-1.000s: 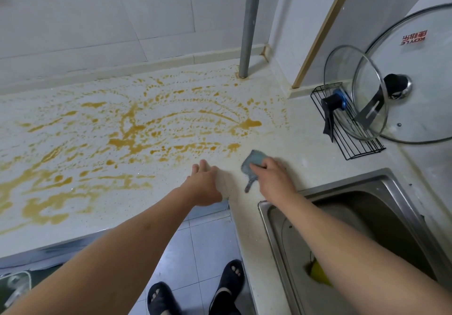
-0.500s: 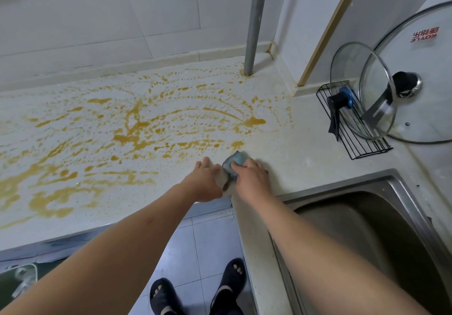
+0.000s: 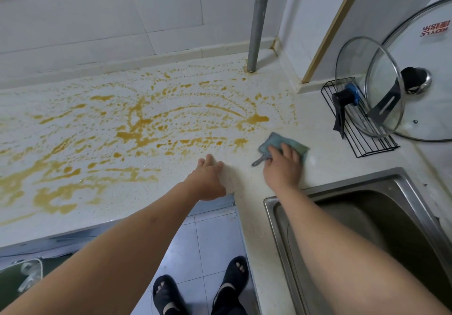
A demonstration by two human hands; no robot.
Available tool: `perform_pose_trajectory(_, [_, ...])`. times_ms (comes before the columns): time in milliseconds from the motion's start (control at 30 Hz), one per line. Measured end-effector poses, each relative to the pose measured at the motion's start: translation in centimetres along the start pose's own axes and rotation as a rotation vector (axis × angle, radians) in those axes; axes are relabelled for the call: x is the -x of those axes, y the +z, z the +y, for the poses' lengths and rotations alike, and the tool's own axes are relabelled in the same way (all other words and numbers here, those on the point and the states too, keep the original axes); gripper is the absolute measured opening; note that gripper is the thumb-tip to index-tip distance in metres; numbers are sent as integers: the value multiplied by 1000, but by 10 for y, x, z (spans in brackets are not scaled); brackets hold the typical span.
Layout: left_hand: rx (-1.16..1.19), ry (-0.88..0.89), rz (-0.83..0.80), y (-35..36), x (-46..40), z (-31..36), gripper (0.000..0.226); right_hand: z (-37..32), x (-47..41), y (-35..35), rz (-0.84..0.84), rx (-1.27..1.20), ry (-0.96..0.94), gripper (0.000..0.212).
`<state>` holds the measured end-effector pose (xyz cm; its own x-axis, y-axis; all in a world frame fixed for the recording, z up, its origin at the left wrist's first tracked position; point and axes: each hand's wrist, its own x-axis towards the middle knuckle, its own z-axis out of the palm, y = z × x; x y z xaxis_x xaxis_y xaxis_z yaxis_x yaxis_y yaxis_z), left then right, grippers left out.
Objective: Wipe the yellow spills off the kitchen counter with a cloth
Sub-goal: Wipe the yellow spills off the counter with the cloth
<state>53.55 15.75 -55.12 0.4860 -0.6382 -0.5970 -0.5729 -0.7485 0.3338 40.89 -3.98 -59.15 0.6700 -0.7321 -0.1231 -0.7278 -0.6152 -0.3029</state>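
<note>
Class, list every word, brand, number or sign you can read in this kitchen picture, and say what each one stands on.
"KOYLE": red print on the large glass lid, seen upside down.
Red characters beside it on the same lid: too blurred to read.
No other readable text on the counter, cloth, sink or small glass lid.

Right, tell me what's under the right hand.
The right hand presses flat on a blue cloth lying on the pale counter. Whether any yellow spill lies beneath the cloth cannot be seen; cloth and hand cover it.
</note>
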Motion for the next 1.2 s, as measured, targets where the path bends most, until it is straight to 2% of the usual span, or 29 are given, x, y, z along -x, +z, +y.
perform_pose_trajectory(167, [96, 40, 35, -6, 10, -3, 77, -60, 45, 19, -74, 1, -244, 57])
perform_pose_trajectory(233, [216, 28, 93, -7, 24, -6, 84, -57, 50, 18, -108, 6, -347, 47])
perform_pose_trajectory(300, [275, -2, 197, -9, 43, -12, 80, -43, 41, 13, -112, -4, -348, 32])
perform_pose_trajectory(367, [307, -28, 285, -8, 62, -22, 72, -28, 31, 9, -18, -44, -215, 26])
perform_pose_trajectory(467, [343, -72, 298, -5, 88, -44, 61, -14, 27, 6, 93, -151, 162, 47])
perform_pose_trajectory(533, [336, -111, 274, -2, 100, -62, 56, -15, 32, 9, 78, -148, 238, 51])
perform_pose_trajectory(633, [315, -188, 270, -3, 118, -95, 51, -38, 45, 18, 36, -138, 115, 51])
perform_pose_trajectory(800, [308, -309, 278, -2, 150, -151, 49, -126, 91, 51, -72, -142, -163, 49])
perform_pose_trajectory(967, [274, -407, 273, 5, 180, -200, 45, -195, 128, 83, -101, -110, -312, 52])
perform_pose_trajectory(1100, [241, -502, 266, 10, 204, -247, 14, -244, 159, 97, -213, -147, -450, 62])
perform_pose_trajectory(1200, [205, -591, 259, 11, 218, -274, 17, -247, 164, 91, -267, -55, -525, 52])
